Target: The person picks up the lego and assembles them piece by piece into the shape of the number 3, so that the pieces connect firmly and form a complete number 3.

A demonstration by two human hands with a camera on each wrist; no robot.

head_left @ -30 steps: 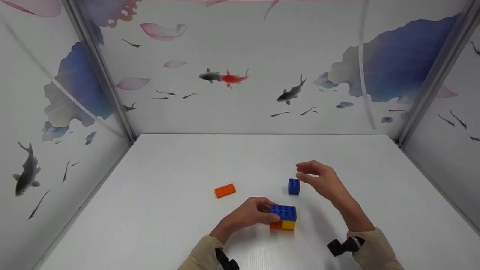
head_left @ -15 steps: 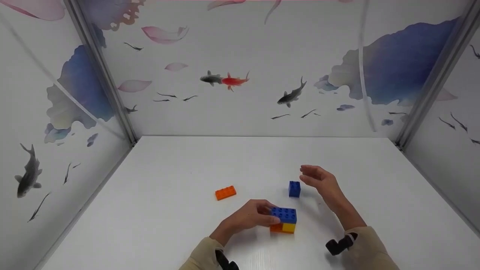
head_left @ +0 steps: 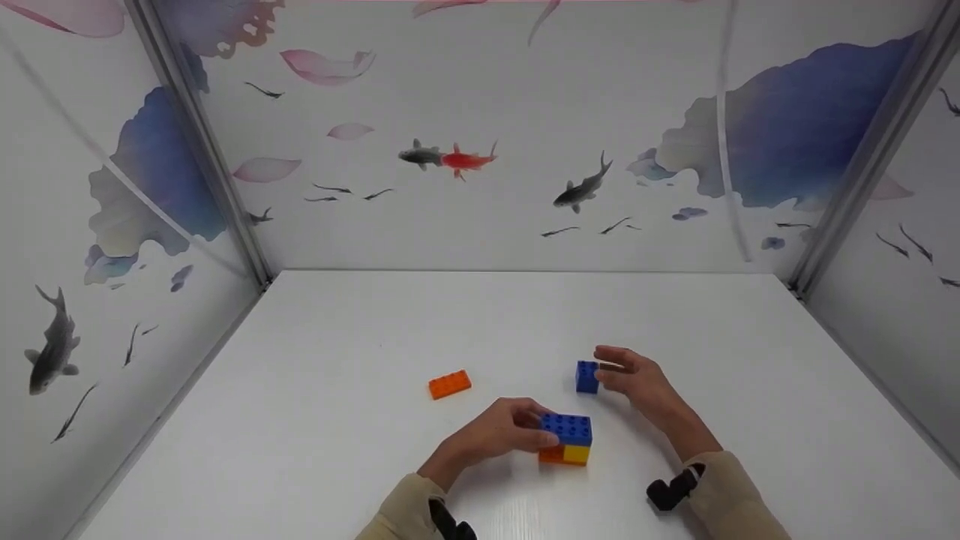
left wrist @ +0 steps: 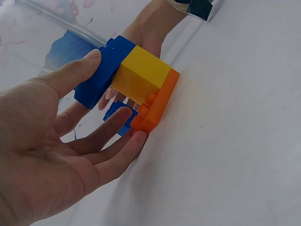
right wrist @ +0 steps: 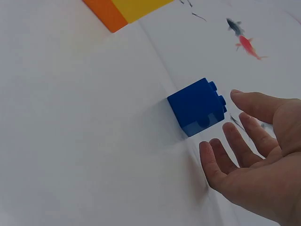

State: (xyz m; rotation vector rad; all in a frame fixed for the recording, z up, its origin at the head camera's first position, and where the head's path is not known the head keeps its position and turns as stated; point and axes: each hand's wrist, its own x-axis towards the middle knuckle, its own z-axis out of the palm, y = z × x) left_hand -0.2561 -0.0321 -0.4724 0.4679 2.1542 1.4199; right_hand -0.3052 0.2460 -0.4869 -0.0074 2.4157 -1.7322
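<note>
My left hand grips a small stack of toy building bricks near the table's front. On top of it is a long blue brick, with a yellow brick under one end and a flat orange brick at the bottom. In the left wrist view the thumb lies on the blue brick and fingertips touch the orange one. Just behind the stack stands a small blue brick, studs up. My right hand is beside it, fingers spread and loosely bent, holding nothing.
A flat orange brick lies studs up to the left, beyond my left hand. The white table meets walls printed with fish and petals at the back and both sides.
My right hand first drew slightly away from the small blue brick, then came down and left, close to it. My left hand and the stack have stayed in place.
</note>
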